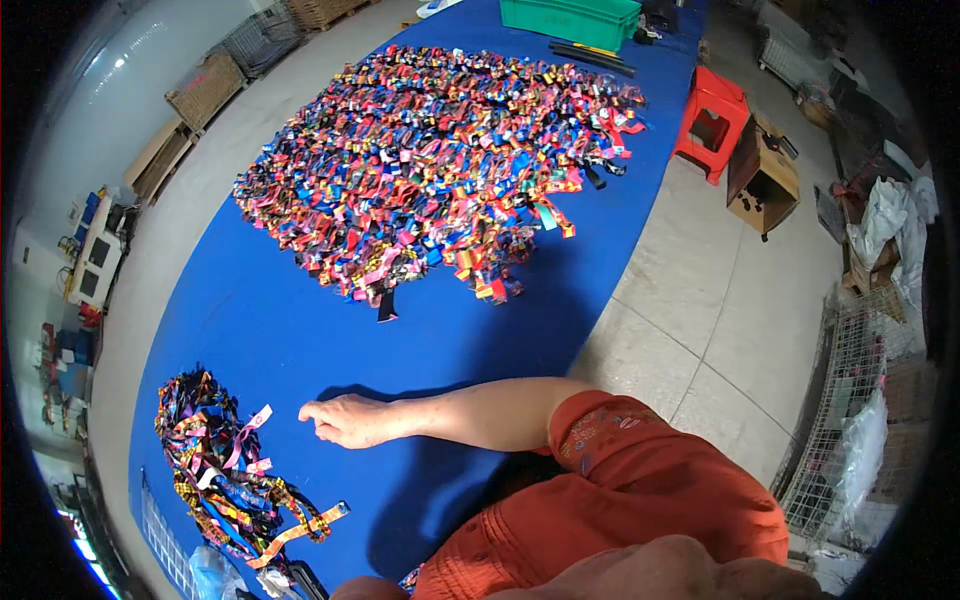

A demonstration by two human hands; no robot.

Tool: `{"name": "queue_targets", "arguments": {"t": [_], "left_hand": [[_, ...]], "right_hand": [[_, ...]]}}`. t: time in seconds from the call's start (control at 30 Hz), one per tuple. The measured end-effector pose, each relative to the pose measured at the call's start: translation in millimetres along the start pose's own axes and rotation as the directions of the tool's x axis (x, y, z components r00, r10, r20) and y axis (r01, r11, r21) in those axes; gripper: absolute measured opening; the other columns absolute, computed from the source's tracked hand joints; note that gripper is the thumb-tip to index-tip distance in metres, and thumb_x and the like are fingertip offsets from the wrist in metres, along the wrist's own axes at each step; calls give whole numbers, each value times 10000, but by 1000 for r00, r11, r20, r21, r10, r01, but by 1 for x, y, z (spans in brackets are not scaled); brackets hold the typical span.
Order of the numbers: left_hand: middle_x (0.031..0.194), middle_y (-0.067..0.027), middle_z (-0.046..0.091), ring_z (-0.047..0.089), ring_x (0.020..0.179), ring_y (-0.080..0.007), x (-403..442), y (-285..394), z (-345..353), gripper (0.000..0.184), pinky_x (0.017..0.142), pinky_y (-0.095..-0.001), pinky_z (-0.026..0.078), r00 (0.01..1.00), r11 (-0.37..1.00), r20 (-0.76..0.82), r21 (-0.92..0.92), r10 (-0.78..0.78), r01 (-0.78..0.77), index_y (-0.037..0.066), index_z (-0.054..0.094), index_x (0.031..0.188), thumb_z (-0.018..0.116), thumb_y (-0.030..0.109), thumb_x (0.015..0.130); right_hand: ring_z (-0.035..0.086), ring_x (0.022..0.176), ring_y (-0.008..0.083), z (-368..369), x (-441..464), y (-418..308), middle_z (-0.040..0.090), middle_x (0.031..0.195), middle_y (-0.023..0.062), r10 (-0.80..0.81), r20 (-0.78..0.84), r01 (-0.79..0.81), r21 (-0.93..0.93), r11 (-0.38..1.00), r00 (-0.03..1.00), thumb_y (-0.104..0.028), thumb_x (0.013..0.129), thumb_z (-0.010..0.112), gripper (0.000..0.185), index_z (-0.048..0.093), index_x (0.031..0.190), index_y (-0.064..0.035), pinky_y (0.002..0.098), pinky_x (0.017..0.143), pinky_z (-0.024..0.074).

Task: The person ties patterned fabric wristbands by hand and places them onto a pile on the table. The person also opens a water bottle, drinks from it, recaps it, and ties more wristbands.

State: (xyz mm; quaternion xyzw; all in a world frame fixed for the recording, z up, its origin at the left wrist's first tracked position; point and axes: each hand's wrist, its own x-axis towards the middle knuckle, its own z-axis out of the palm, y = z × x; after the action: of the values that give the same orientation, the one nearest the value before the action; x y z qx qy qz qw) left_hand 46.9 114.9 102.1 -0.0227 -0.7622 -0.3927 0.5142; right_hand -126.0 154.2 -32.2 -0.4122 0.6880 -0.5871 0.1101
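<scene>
My right hand (345, 420) is over the blue table (250, 335), its fingers drawn together and partly curled toward the left, with nothing visible in them. Left of it lies a tangled heap of patterned straps (235, 490), with a pink strip (250, 432) sticking out toward my fingertips. Beyond my hand, a wide mat of many small folded colourful strap pieces (430, 170) covers the table, and a black piece (386, 304) hangs out at its near edge. My left hand does not show.
A green crate (570, 20) and dark rods (592, 58) lie at the far end. To the right stand a red stool (712, 125), an open cardboard box (765, 180) and a wire mesh cage (835, 420). A clear plastic bag (213, 572) is at the lower left.
</scene>
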Motion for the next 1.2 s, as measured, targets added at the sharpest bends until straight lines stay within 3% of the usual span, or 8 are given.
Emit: {"name": "queue_targets", "arguments": {"t": [0.13, 0.3, 0.4, 0.5, 0.7, 0.8, 1.2], "left_hand": [[980, -120, 570, 554, 782, -167, 3, 2, 18, 188, 655, -276, 462, 1000, 999, 27, -47, 9, -8, -31, 544, 1096, 613, 96, 977], [966, -117, 570, 548, 761, -161, 5, 4, 31, 178, 631, -270, 453, 998, 995, 54, -99, 11, -6, -32, 546, 1090, 615, 82, 971], [958, -115, 571, 545, 748, -158, 7, 4, 37, 172, 616, -267, 447, 998, 992, 68, -124, 19, -10, -33, 548, 1085, 616, 73, 968], [949, -114, 571, 542, 736, -154, 9, 4, 40, 167, 602, -264, 441, 997, 989, 71, -146, 25, -14, -33, 549, 1081, 616, 65, 964], [932, -110, 572, 536, 711, -148, 11, 3, 43, 156, 573, -258, 430, 997, 984, 74, -177, 25, -11, -35, 553, 1073, 618, 47, 957], [924, -108, 573, 532, 698, -144, 12, 4, 42, 152, 559, -254, 424, 997, 982, 69, -188, 24, -11, -36, 554, 1069, 619, 39, 954], [890, -101, 575, 520, 648, -130, 20, 9, 15, 135, 501, -241, 402, 999, 982, -4, -185, 44, -44, -38, 560, 1053, 622, 4, 940]], "right_hand": [[655, 984, 426, -4, -2, -6, 675, 1001, 247, 9, -2, -9, 25, 1000, 1000, -148, 929, 545, 351, 513, 1252, -15, 518, 852, 504], [647, 990, 438, -14, -3, -17, 665, 1012, 269, 43, 56, -45, 40, 998, 998, -141, 938, 526, 358, 495, 1260, 11, 525, 863, 496], [652, 969, 430, -16, -3, -20, 668, 980, 257, 47, 77, -50, 33, 998, 996, -133, 938, 521, 359, 490, 1264, 12, 518, 848, 500], [648, 821, 369, -5, 0, -4, 632, 817, 156, -36, 28, 36, 8, 999, 999, -101, 937, 529, 342, 457, 1254, 3, 494, 747, 494], [646, 803, 357, -5, 1, 0, 625, 802, 145, -60, 60, 59, 18, 998, 996, -101, 942, 526, 345, 448, 1265, -7, 478, 739, 500], [661, 864, 401, -8, 0, -5, 657, 855, 201, -26, 59, 24, 32, 999, 998, -129, 928, 531, 357, 479, 1251, 16, 506, 779, 503], [670, 872, 378, -5, 3, -4, 670, 864, 173, 31, 71, -32, 15, 999, 997, -153, 931, 577, 352, 488, 1256, -52, 488, 765, 515]]}}
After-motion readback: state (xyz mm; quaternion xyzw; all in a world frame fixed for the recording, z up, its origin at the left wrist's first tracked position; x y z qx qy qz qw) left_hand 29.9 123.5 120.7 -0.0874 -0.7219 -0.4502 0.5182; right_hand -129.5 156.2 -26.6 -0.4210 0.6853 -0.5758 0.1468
